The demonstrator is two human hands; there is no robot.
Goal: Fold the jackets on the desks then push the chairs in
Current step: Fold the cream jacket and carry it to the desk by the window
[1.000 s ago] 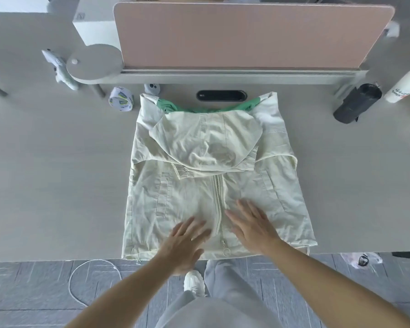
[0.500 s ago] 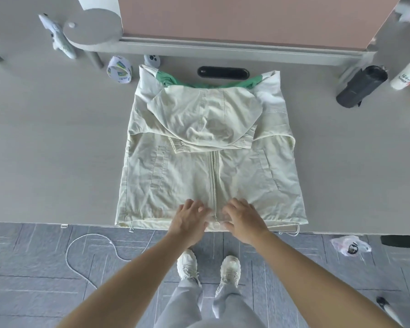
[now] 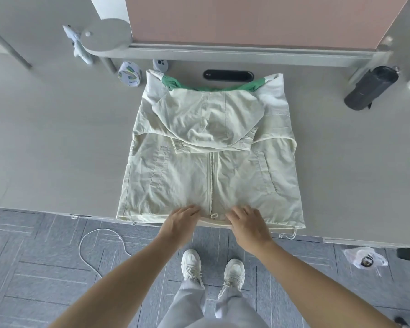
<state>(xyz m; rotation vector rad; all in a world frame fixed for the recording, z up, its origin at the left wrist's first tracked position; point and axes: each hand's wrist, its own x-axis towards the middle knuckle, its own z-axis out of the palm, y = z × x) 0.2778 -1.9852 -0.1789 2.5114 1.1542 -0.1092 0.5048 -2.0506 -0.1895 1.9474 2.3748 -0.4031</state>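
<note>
A pale cream jacket [image 3: 199, 181] with a green lining lies zipped on the grey desk [image 3: 57, 138]. Its sleeves are folded in and its hood is laid down over the chest. The hem reaches the desk's near edge. My left hand [image 3: 179, 224] holds the hem just left of the zipper. My right hand [image 3: 247, 224] holds it just right of the zipper. The fingers of both lie on top of the fabric, and the thumbs are hidden under the hem. No chair is in view.
A pink divider panel [image 3: 270, 20] closes the back of the desk. A roll of tape [image 3: 129, 74] and a toy plane [image 3: 77, 43] sit back left. A black cylinder [image 3: 371, 87] lies back right. A white cord [image 3: 100, 247] and a plastic bag [image 3: 365, 260] lie on the floor.
Both hands slid down the jacket front from beside the zipper to the hem at the desk edge. The view has pulled back from the desk.
</note>
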